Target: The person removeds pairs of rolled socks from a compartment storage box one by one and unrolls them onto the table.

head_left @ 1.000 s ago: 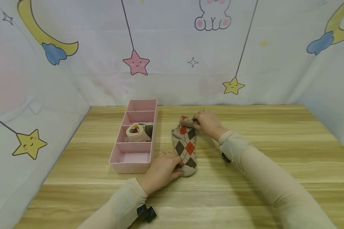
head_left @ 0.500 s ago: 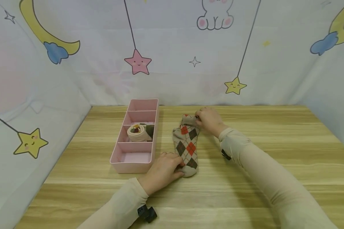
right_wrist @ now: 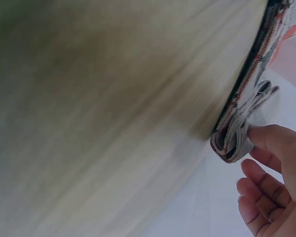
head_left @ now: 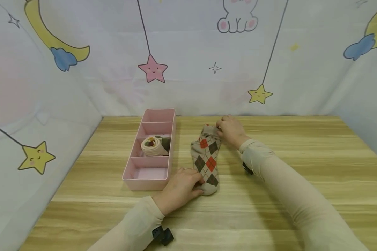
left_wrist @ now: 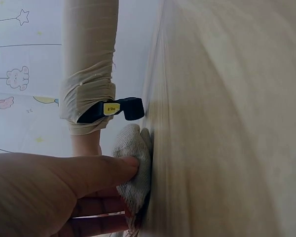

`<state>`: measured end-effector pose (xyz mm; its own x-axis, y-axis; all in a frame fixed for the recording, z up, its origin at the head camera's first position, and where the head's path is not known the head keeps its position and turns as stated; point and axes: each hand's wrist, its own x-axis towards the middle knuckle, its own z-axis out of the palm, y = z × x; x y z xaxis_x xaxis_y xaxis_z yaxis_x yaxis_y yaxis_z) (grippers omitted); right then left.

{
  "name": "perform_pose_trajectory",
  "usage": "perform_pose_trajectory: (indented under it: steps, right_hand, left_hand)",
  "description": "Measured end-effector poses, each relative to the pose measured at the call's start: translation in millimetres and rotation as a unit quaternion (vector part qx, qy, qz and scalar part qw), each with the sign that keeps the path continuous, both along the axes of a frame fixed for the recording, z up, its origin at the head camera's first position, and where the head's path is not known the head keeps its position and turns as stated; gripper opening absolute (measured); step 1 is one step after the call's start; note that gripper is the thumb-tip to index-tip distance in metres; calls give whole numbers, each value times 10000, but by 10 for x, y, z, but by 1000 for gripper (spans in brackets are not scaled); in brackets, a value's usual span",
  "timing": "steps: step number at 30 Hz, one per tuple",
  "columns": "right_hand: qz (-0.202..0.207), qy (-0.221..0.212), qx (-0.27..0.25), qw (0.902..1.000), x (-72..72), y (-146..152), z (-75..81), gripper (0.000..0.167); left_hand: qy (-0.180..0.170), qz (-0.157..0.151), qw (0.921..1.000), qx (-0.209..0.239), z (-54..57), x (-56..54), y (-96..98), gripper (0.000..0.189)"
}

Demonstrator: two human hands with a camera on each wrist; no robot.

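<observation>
Wooden desk (head_left: 270, 195), argyle sock (head_left: 207, 160) flat on it; left grip (head_left: 180, 188) pinching toe end; right grip (head_left: 230, 130) pinching cuff; pink organizer (head_left: 171, 146) just beside left grip.

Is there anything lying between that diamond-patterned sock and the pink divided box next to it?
Nothing visible: only bare wooden table separates the argyle sock from the pink organizer tray. The left hand holds the toe, the right hand the cuff.

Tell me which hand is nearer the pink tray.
Left. The left hand grips the sock beside the pink tray; the right hand holds its far end.
</observation>
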<state>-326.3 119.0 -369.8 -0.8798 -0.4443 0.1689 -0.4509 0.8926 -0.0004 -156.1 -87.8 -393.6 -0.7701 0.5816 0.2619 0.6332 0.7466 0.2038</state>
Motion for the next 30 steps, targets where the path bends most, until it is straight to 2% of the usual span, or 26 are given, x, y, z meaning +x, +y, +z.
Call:
perform_pose_trajectory:
  steps: [11,15,24,30]
  right_hand:
    - [145,-18,-305,9994,-88,-22,-31,19]
    - [128,-176,-381,9990,-107,-32,-33,14]
    - [114,-558,37,9984,-81,-54,-38,34]
    - [251,-388,-45,9989,-95,-41,-47,26]
  left_hand:
    - [181,-22,9998,6,-11,-6,4,20]
    - [241,-25,9997,26,-19,-11,-1,21]
    - [259,-32,9997,4,-19,3,0,21]
    - [273,-58,9996,6,-11,4,-5,21]
